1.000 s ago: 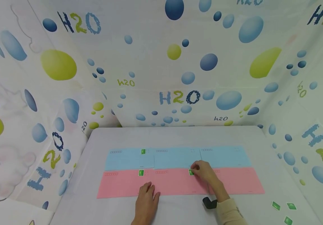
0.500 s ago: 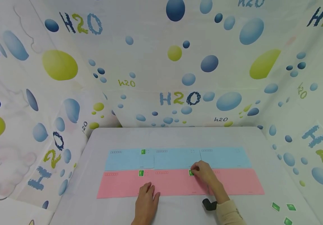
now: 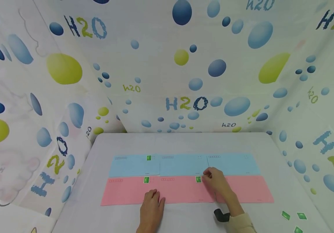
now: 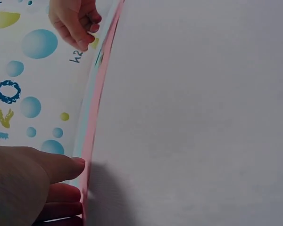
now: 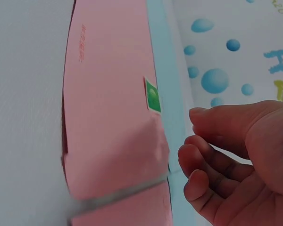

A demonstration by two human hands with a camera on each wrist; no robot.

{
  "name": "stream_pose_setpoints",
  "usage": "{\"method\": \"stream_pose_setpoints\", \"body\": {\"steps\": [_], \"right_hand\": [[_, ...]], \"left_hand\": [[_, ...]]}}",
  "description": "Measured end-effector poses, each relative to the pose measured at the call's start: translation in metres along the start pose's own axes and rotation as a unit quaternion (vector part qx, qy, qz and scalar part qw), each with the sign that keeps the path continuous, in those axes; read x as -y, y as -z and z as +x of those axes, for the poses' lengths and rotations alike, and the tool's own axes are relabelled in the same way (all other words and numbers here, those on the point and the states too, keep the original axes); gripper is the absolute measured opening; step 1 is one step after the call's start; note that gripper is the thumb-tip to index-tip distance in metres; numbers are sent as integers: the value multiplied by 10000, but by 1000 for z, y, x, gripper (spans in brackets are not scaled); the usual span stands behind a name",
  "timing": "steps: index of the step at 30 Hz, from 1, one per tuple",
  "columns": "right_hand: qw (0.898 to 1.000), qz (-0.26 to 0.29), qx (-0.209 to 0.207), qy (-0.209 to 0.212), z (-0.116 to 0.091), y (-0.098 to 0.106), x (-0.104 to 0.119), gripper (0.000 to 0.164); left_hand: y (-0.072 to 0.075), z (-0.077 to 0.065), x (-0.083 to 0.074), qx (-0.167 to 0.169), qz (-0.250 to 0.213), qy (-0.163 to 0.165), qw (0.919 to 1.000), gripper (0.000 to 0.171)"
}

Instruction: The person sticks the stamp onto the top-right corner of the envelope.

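White worktop (image 3: 126,142), my right hand (image 3: 216,181) empty, fingers loosely bent just beside the green stamp (image 3: 198,179) near the middle pink envelope (image 3: 183,192)'s far right corner, my left hand (image 3: 151,207) relaxed over its near left corner, stamp likely light, flimsy, best edge-pinched

A beige fabric sleeve (image 3: 241,223) covers the right arm at the bottom of the head view, right of centre, its edge stopping short of the wrist. Beside that edge sits a small black piece (image 3: 221,215), bent like an elbow with a rounded end. The right hand (image 3: 216,181) is bare, as is the left hand (image 3: 151,207) at lower centre; both have slim fingers.
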State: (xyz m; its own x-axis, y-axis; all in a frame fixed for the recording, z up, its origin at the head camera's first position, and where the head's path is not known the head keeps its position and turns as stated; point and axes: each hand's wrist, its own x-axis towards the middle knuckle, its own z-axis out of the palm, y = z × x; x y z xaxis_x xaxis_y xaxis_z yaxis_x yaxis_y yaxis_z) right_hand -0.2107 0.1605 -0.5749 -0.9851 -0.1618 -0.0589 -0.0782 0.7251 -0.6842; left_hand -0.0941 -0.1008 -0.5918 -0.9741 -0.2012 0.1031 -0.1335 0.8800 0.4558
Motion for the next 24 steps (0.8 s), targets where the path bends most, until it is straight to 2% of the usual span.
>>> {"method": "stream_pose_setpoints", "body": {"steps": [5,10,16,24], "right_hand": [[9997,-100,-121,-186,-13,15,-6,15],[9990,-263,-316,-182,-27,33,-17,17],[9971,-470,-459,-386,-47,56,-34,19],[9923,-551,-640,-904,-77,77,-56,31]], "left_hand": [[5,6,-3,78,-44,-27,10000,38],[8,10,-5,133,-123,32,9998,38],[7,20,-7,-231,-438,-37,9988,37],[1,38,-12,-809,-398,-561,9943,38]]}}
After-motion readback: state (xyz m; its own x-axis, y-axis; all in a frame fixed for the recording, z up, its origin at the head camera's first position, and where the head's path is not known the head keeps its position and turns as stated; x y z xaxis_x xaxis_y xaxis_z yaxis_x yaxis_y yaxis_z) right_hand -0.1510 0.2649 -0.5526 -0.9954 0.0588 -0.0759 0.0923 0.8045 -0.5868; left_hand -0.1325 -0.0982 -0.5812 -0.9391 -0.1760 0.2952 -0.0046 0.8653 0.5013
